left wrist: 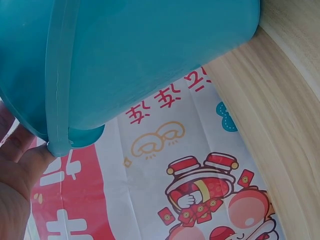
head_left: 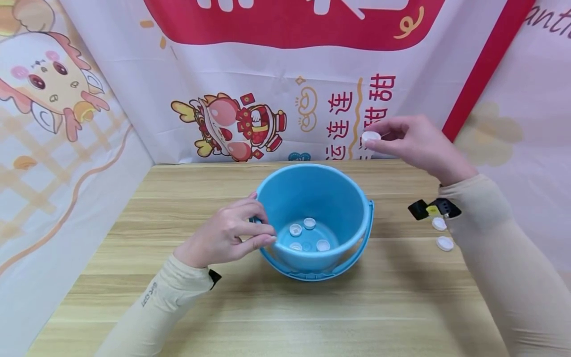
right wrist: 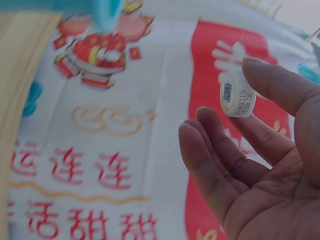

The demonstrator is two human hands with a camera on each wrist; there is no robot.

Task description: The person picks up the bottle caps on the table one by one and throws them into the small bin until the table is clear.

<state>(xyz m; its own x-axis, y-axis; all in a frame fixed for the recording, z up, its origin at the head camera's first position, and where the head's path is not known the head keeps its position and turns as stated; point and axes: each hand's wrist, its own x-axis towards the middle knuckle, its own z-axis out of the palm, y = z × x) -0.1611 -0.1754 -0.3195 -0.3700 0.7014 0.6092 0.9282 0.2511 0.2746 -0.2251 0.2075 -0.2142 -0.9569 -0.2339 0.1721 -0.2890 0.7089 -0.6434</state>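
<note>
A blue bucket (head_left: 312, 253) stands on the wooden table, its handle lowered toward the near side. Several white bottle caps (head_left: 309, 223) lie on the bucket's floor. My left hand (head_left: 229, 232) grips the bucket's left rim; in the left wrist view its fingers (left wrist: 35, 162) are at the rim beside the handle joint. Up and to the right of the bucket, my right hand (head_left: 412, 144) pinches a white bottle cap (head_left: 371, 136) between thumb and finger. Close up in the right wrist view, that bottle cap (right wrist: 238, 95) has ridged sides and small dark print.
Two more white caps (head_left: 444, 243) lie on the table to the right, beneath the right forearm. The wooden table (head_left: 285, 317) meets a printed cloth backdrop (head_left: 151, 114) at its far edge. Another printed cloth (head_left: 67, 163) hangs on the left.
</note>
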